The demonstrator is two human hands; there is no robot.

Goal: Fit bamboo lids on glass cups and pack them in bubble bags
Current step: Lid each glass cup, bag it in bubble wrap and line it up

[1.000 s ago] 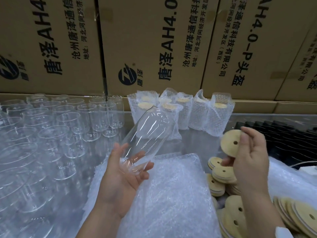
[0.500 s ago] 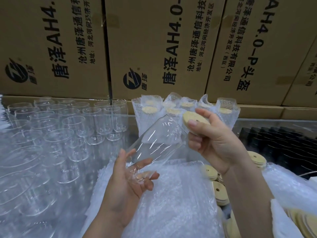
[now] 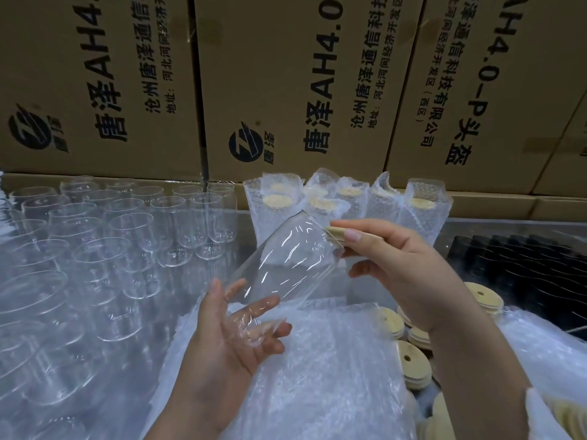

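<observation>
My left hand (image 3: 228,344) holds a clear glass cup (image 3: 286,262) by its base, tilted with the mouth up and to the right. My right hand (image 3: 400,274) pinches a round bamboo lid (image 3: 336,234) and holds it against the cup's rim. A stack of flat bubble bags (image 3: 333,376) lies under both hands. Several packed cups in bubble bags (image 3: 349,201), each with a lid showing, stand upright behind the held cup.
Several empty glass cups (image 3: 127,236) stand in rows on the left. Loose bamboo lids (image 3: 416,360) with holes pile at the lower right. A black tray (image 3: 524,274) lies at the right. Printed cardboard boxes (image 3: 286,90) wall off the back.
My right hand carried the lid from the pile at the right over to the cup's mouth and now sets it on the rim. My left hand kept the cup tilted.
</observation>
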